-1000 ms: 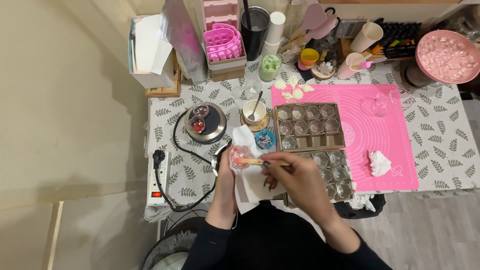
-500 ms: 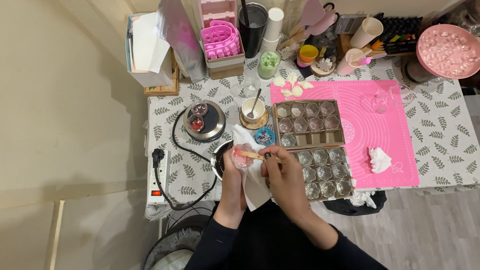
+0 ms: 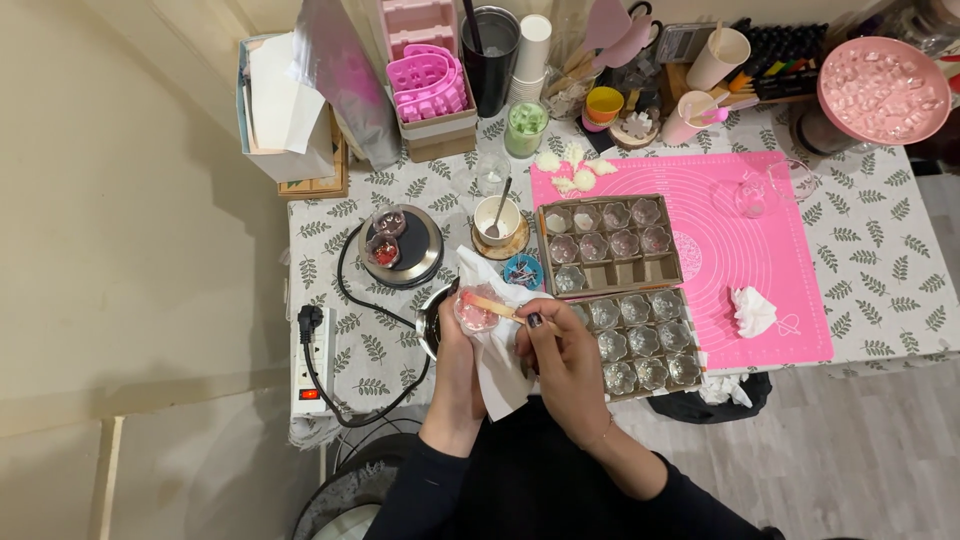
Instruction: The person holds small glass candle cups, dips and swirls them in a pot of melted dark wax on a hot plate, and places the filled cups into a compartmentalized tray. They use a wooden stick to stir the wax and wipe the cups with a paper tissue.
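While our left hand (image 3: 455,340) holds the little glass cup (image 3: 474,310), our right hand (image 3: 560,355) fingers now pinch the wooden stick (image 3: 492,305) shorter, tip resting in it.

Both forearms reaching forward, dark sleeves; left hand (image 3: 456,345) cupping upward, right hand (image 3: 562,352) pinching, fingers (image 3: 532,322) curling tight.

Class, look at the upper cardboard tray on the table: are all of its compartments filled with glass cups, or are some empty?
Partly filled. The upper tray has cups in its top two rows, but most bottom-row compartments show bare cardboard.
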